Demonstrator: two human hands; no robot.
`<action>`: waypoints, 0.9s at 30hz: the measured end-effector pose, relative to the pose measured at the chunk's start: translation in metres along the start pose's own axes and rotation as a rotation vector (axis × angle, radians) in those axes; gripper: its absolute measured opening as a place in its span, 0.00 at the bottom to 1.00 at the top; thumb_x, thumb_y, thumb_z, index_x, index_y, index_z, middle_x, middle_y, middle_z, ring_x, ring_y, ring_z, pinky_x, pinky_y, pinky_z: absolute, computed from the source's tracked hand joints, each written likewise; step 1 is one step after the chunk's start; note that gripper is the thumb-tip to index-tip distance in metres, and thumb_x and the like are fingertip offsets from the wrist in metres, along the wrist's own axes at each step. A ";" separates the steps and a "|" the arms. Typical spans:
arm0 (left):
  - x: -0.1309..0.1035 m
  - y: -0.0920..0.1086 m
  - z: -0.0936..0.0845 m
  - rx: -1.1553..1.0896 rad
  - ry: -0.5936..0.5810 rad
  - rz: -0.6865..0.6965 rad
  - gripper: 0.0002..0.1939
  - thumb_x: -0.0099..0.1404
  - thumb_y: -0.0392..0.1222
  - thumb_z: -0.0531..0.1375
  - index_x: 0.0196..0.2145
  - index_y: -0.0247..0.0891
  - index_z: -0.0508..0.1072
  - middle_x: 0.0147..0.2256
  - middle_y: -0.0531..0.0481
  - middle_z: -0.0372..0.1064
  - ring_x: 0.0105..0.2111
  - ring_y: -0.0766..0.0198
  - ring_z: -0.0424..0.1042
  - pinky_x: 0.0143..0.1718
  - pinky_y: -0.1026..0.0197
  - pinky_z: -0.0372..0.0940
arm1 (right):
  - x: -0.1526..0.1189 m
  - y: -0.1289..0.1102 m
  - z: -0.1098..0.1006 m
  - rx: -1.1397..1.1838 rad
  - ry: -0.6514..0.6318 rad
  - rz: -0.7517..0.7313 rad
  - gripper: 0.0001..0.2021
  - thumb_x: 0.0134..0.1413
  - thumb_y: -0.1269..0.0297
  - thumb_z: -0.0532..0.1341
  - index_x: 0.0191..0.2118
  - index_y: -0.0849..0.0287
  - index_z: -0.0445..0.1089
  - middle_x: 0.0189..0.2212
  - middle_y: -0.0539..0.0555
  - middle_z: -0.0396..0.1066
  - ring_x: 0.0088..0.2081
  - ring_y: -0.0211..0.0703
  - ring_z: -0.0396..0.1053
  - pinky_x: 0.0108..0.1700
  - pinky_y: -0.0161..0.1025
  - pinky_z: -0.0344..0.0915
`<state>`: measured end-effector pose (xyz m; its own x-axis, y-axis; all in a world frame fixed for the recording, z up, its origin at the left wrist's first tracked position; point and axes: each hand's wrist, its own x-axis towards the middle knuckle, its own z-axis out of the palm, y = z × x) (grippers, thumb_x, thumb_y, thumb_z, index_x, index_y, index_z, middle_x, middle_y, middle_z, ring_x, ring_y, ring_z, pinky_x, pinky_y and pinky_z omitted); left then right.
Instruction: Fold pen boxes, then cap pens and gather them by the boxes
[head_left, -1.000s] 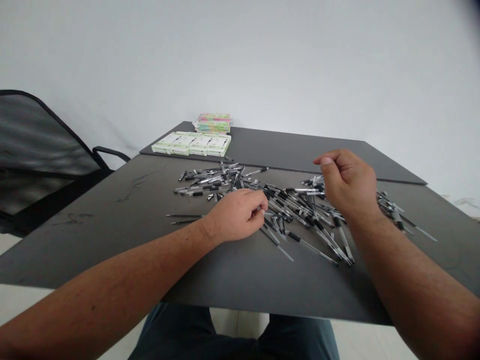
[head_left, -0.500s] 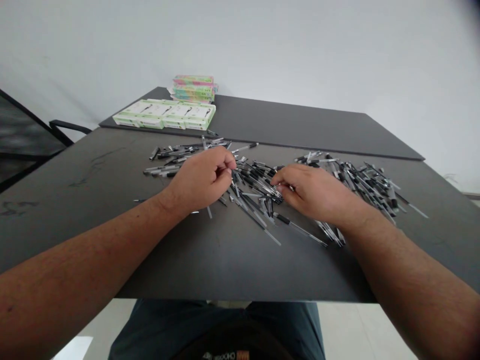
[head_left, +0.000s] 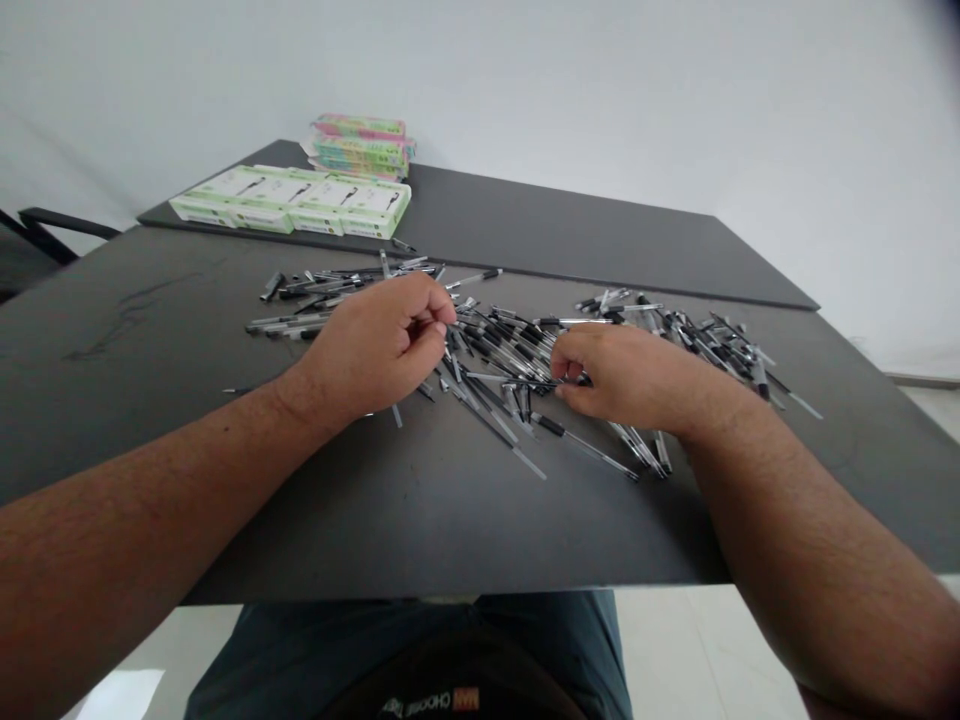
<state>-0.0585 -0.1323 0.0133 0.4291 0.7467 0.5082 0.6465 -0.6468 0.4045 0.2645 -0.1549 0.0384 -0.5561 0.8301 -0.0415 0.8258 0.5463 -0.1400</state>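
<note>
Two bare hands work low over one loose heap: the left hand [head_left: 382,335] is curled, thumb meeting forefinger, and I cannot tell whether anything is pinched there; the right hand [head_left: 630,375] has bent fingers and thumb at the heap, its grasp likewise unclear. Slim clear plastic pens with black grips [head_left: 510,345] lie mid-table between them, and thin translucent plastic refills [head_left: 529,461] point toward the near edge of the dark grey, flat-topped table [head_left: 450,530]. More pens spread toward its right edge. Beyond, flat white-and-green cardboard boxes [head_left: 352,195] line the far left corner, before a stack of pink-and-green cartons [head_left: 360,152]
</note>
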 end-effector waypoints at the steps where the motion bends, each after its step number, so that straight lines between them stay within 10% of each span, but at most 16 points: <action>1: 0.000 0.000 0.000 0.003 0.004 0.002 0.06 0.69 0.36 0.60 0.42 0.46 0.72 0.34 0.51 0.77 0.33 0.55 0.75 0.39 0.51 0.68 | 0.001 0.000 0.001 -0.003 -0.007 -0.006 0.06 0.61 0.69 0.70 0.43 0.53 0.79 0.42 0.55 0.82 0.40 0.51 0.77 0.44 0.45 0.66; 27: 0.000 0.002 0.004 0.013 -0.062 0.041 0.08 0.72 0.37 0.60 0.44 0.45 0.78 0.38 0.49 0.80 0.39 0.52 0.79 0.45 0.49 0.72 | 0.008 -0.007 0.004 -0.061 -0.005 -0.043 0.04 0.64 0.69 0.65 0.41 0.56 0.79 0.39 0.58 0.78 0.40 0.50 0.73 0.44 0.45 0.64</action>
<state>-0.0551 -0.1329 0.0111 0.4938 0.7278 0.4759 0.6356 -0.6756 0.3735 0.2539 -0.1521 0.0348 -0.5919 0.8049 -0.0420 0.8050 0.5876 -0.0816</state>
